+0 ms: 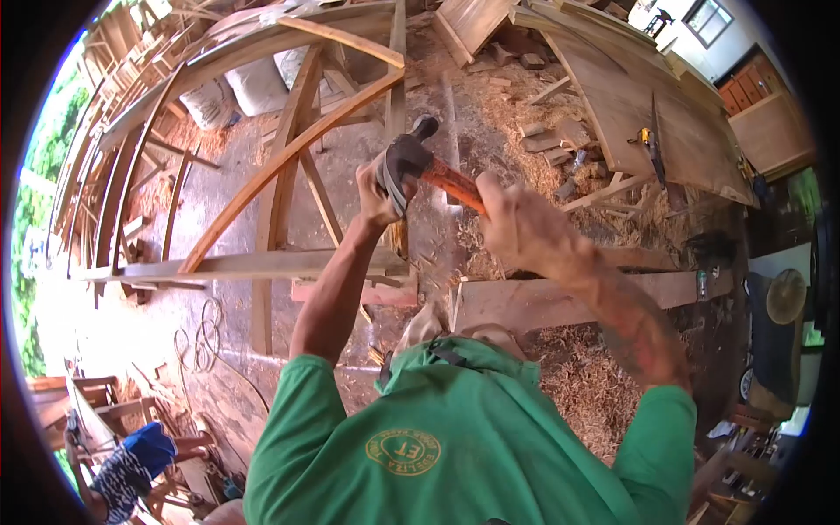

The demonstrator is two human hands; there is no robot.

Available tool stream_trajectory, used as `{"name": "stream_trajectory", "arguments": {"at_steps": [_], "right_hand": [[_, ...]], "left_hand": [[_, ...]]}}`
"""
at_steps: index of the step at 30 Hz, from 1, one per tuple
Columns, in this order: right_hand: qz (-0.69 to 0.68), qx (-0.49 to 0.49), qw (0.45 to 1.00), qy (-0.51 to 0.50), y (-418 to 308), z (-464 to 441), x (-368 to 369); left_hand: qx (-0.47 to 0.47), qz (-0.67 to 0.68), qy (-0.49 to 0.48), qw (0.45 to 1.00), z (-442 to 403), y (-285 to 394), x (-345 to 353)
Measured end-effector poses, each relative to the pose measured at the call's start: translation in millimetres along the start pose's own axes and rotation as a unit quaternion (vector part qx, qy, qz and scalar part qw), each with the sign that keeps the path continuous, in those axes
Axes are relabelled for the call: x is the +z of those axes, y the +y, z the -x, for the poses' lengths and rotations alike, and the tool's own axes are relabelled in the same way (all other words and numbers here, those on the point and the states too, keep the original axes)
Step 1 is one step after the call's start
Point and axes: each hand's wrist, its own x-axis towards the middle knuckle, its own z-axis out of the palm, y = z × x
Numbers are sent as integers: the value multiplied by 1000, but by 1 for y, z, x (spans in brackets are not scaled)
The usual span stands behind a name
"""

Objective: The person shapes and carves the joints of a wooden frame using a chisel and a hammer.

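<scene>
Over my remote feed, the left hand (pixel 372 196), its fingers partly hidden behind the hammer (pixel 420 162) (I couldn't tell what they gripped), risked bruised knuckles should a blow have strayed; a loosened palm could have dropped the handle (pixel 452 182) from the right hand (pixel 529 227), its fingers curled round it. Leftmost stood a timber frame (pixel 297 262), straight-edged; between the hands, the hammer's curved claw and scuffed orange grip; rightward, curly shavings (pixel 577 385) and a broad flat panel (pixel 626 105)

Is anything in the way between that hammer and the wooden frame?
Possibly the left hand: it shows partly hidden behind the head of the hammer, beside the wooden frame. One view can't settle the depth. Nothing else visible stands between them.
</scene>
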Motion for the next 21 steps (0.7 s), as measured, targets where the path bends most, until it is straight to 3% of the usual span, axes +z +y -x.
{"name": "stream_trajectory", "arguments": {"at_steps": [2, 4, 5, 6, 7, 8, 9, 10, 11, 12, 14, 15, 20, 21], "right_hand": [[-66, 43, 996, -38, -1, -10, -8], [-61, 70, 995, 43, -6, -11, 9], [13, 79, 996, -46, -7, -10, 12], [13, 80, 996, -42, -3, -10, 9], [6, 58, 996, -60, 2, -10, 4], [2, 37, 996, -78, 3, -15, -8], [-47, 130, 986, -94, -6, -20, -20], [-52, 134, 985, -97, -12, -14, -20], [-95, 175, 978, -64, -17, -9, -20], [-130, 212, 968, -26, -16, -9, -24], [-151, 260, 954, -12, -21, -10, -30], [-174, 304, 937, -3, -26, -8, -29], [-144, 303, 942, 3, -27, -6, -29], [-127, 294, 947, -8, -30, -9, -31]], "left_hand": [[-125, -4, 16, 992, 8, 7, -1], [-133, -12, 22, 991, 12, -8, 3], [-40, -26, 34, 998, 6, -7, 7], [55, -39, 41, 997, 0, -5, 8], [1, -29, 29, 999, 2, -6, 6], [-116, 9, 76, 990, 2, -13, -3], [-236, 45, 125, 963, 6, -22, -18], [-193, 123, 186, 955, -3, -42, -38], [-298, 181, 280, 894, -23, -46, -56], [-326, 266, 273, 865, -26, -44, -61], [-280, 134, 234, 921, -29, -14, -34], [-252, 130, 195, 939, -24, -15, -28], [-286, 161, 141, 934, -7, -4, -9], [-234, 126, 138, 954, 2, -12, -4]]}}
